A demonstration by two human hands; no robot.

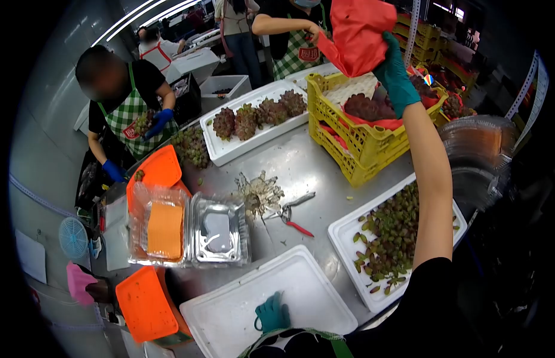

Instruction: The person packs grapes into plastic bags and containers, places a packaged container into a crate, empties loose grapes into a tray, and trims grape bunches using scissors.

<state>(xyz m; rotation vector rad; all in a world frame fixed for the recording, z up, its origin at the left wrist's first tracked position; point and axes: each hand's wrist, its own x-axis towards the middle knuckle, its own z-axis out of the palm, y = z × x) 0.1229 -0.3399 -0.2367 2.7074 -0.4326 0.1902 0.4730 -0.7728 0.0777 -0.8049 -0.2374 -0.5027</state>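
My right hand (397,74), in a green glove, is raised at the upper right. It grips a red sheet or bag (361,36) above a yellow crate (364,152) holding dark succulents (364,107). Low in the view, my left hand (272,313), also gloved green, is over a white tray (229,298); its fingers are loosely bent and a little apart, with nothing visible in them. Pruning shears (300,228) with a red handle lie on the metal table (313,173), beside a dried root clump (259,192).
Another white tray (343,238) holds loose succulent leaves (382,250). Several rosettes stand in a far tray (229,156). Clear plastic boxes (220,230) and orange bins (147,304) are on the left. Two co-workers (131,101) (295,45) stand across the table.
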